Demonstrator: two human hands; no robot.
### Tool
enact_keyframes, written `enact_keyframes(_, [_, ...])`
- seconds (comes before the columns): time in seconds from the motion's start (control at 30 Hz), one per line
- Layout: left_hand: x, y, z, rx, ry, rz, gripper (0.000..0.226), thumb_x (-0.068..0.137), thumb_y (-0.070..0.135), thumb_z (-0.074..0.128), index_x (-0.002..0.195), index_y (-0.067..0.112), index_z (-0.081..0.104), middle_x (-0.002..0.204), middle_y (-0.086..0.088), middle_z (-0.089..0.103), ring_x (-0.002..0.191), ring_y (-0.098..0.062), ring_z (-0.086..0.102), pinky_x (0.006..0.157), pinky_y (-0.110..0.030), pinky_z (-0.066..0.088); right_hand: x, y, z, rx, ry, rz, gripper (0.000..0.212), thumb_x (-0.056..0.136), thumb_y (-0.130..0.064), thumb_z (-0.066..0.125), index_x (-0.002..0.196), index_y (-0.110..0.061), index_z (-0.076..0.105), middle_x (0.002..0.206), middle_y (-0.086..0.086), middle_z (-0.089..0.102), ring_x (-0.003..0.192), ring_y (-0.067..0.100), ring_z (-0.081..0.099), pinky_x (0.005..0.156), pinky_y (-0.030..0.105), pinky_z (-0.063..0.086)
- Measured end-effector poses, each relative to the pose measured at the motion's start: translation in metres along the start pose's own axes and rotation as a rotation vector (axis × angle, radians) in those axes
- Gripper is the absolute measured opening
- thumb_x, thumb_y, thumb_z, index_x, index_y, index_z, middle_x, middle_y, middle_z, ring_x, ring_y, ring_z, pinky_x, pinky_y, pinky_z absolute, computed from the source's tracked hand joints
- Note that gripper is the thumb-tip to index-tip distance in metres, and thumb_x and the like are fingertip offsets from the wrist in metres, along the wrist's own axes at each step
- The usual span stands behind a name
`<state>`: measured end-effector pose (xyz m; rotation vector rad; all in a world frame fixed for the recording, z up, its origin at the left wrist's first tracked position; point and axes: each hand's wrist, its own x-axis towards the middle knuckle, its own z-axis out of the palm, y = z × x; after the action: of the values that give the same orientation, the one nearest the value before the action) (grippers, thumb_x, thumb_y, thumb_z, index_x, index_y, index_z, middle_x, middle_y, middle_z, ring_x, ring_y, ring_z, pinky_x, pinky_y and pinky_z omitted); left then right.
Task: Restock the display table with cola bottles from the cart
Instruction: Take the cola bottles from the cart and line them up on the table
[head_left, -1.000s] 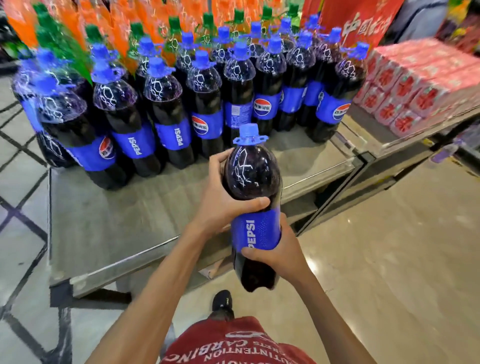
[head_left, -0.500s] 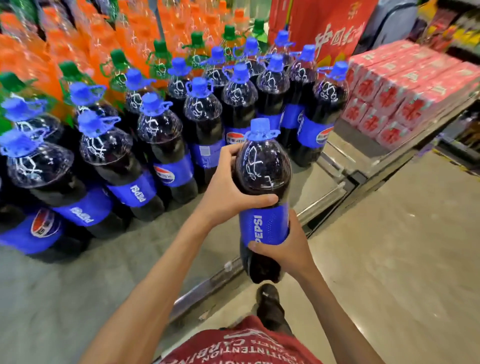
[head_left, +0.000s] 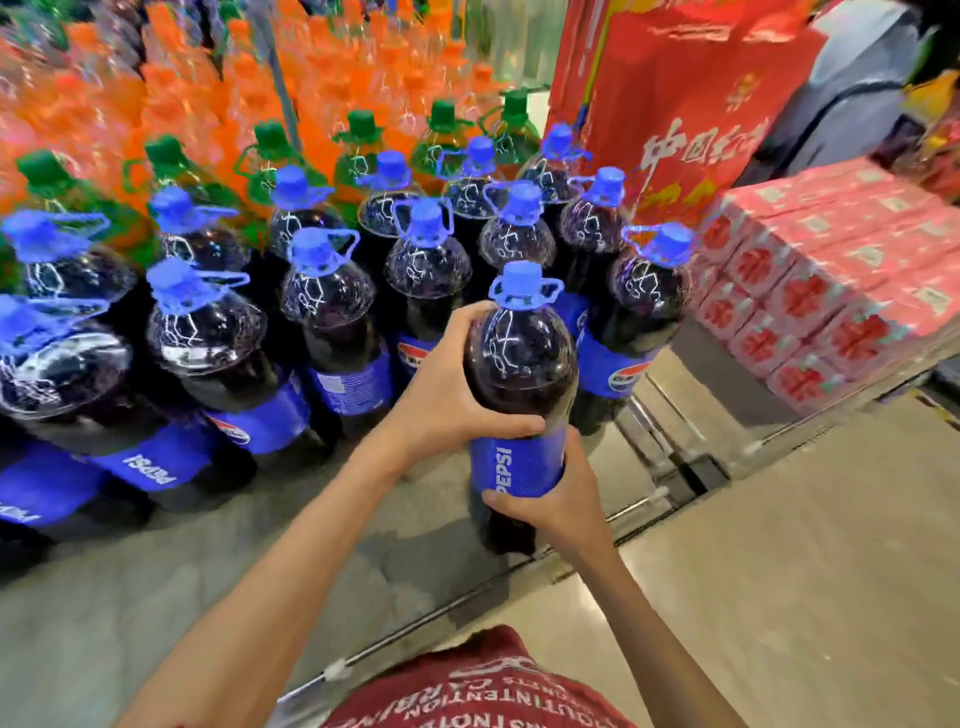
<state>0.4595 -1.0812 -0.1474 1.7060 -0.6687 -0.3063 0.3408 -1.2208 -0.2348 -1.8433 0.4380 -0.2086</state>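
- The Pepsi bottle (head_left: 519, 364) I'm handling is upright over the front right part of the table (head_left: 208, 597), just in front of the standing rows of Pepsi bottles (head_left: 332, 312); I cannot tell whether its base touches the top yet
- Left grip (head_left: 452, 395): fingers curled round the domed shoulder from the left, thumb lying across the front just above the blue label (head_left: 519, 467)
- Right grip (head_left: 566, 499): wrapped round the lower part of the label from the right, thumb on the front
- I judge it full and large, so heavy enough to want both hands; the sealed plastic should feel stiff, and smooth enough to slip at the shoulder
- The label band looks like the surest hold, with 1 hand high to keep it from tipping; the loop handle under the blue cap (head_left: 522, 283) would serve for a 1-handed carry
- I'd set it down flat, well in from the table edge, snug to the front row
- The risk I see is nudging a neighbour, since the tall bottles stand touching and could topple in a chain
- The cart is out of view
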Motion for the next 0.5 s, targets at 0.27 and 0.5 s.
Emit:
enact_keyframes(0.27, [0.03, -0.008, 0.012, 0.11, 0.011, -0.017, 0.11, 0.054, 0.014, 0.1, 0.142, 0.022, 0.034, 0.135, 0.015, 0.056, 0.127, 0.0, 0.053, 0.109, -0.021, 0.04, 0.053, 0.019, -0.018, -0.005, -0.02, -0.067, 0.09, 0.043, -0.039, 0.095, 0.12, -0.04, 0.048, 0.113, -0.029, 0.065, 0.103, 0.0, 0.066, 0.086, 0.025, 0.054])
enact_keyframes(0.5, [0.047, -0.006, 0.014, 0.202, 0.004, 0.005, 0.109, 0.055, 0.01, 0.1, 0.142, 0.018, 0.034, 0.137, 0.013, 0.053, 0.128, -0.001, 0.052, 0.108, -0.018, 0.038, 0.08, 0.035, -0.018, -0.023, -0.017, -0.074, 0.085, 0.049, -0.022, 0.102, 0.109, -0.039, 0.046, 0.106, -0.032, 0.065, 0.099, -0.002, 0.066, 0.084, 0.023, 0.054])
